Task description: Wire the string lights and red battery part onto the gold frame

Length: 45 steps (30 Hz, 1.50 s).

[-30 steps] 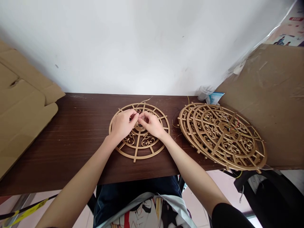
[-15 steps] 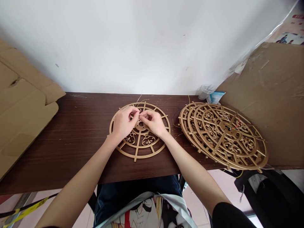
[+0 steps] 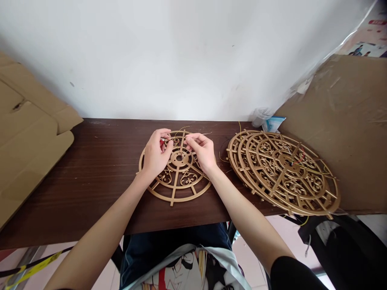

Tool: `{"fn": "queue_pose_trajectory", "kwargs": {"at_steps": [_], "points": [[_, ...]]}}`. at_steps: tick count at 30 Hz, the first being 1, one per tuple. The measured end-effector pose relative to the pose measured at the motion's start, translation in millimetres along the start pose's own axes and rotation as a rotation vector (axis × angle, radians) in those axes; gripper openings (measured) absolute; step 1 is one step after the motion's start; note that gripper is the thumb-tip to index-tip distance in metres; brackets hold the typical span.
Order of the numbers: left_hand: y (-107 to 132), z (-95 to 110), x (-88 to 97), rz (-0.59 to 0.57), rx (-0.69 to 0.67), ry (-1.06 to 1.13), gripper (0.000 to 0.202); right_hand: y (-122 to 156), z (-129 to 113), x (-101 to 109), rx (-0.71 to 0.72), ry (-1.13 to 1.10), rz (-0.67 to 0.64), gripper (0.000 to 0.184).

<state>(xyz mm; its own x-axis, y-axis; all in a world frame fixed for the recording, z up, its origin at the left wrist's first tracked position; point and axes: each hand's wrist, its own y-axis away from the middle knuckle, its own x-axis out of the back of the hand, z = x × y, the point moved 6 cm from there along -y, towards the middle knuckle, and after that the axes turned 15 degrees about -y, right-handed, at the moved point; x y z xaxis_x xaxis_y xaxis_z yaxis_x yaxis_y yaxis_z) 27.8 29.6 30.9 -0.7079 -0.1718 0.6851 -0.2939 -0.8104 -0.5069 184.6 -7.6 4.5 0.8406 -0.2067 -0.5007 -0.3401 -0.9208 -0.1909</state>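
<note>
A round gold openwork disc (image 3: 177, 183) lies flat on the dark wooden table (image 3: 99, 173) in front of me. My left hand (image 3: 155, 155) rests on the disc's left half, fingers pinched on thin wires with a small red piece (image 3: 162, 141) at the fingertips. My right hand (image 3: 203, 151) hovers over the disc's right half, thumb and fingers pinched on a thin yellowish wire (image 3: 198, 135) that runs between the two hands above the hub (image 3: 179, 158).
A stack of similar gold discs (image 3: 284, 171) with coloured wires lies at the right, leaning onto a cardboard sheet (image 3: 347, 133). Flattened cardboard (image 3: 27, 133) sits at the left. A plastic-wrapped packet (image 3: 267, 121) stands by the white wall.
Both hands have parted from the hub: the left moved up and left, the right moved right, drawing the wire out between them. The red piece now shows at the left fingertips.
</note>
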Motion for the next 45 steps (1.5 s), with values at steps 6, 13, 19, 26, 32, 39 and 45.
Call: {"fn": "queue_pose_trajectory", "kwargs": {"at_steps": [6,13,19,26,32,39,45], "points": [[0.8,-2.4,5.2,0.091,-0.003,-0.042,0.047,-3.4,-2.8,7.8,-0.008,-0.105,0.081,0.025],[1.0,6.9,1.9,0.003,-0.069,-0.013,0.019,-3.4,-0.4,8.8,-0.011,0.015,0.072,0.027],[2.6,10.8,-2.3,-0.06,-0.085,-0.046,0.025,-1.6,14.6,1.2,-0.127,0.022,-0.052,0.026],[5.6,12.9,-7.5,-0.039,-0.135,-0.03,0.023,2.6,20.6,-9.3,-0.164,0.066,-0.216,0.029],[9.9,17.9,-9.9,-0.035,-0.174,-0.099,0.024,2.8,23.0,-9.1,-0.208,0.068,-0.237,0.032],[13.0,18.4,-12.7,-0.028,-0.173,-0.135,0.025,2.3,26.5,-7.5,-0.238,-0.01,-0.168,0.032],[13.8,20.7,-11.6,-0.029,-0.171,-0.175,0.027,1.5,28.7,-7.2,-0.254,-0.051,-0.147,0.033]]}}
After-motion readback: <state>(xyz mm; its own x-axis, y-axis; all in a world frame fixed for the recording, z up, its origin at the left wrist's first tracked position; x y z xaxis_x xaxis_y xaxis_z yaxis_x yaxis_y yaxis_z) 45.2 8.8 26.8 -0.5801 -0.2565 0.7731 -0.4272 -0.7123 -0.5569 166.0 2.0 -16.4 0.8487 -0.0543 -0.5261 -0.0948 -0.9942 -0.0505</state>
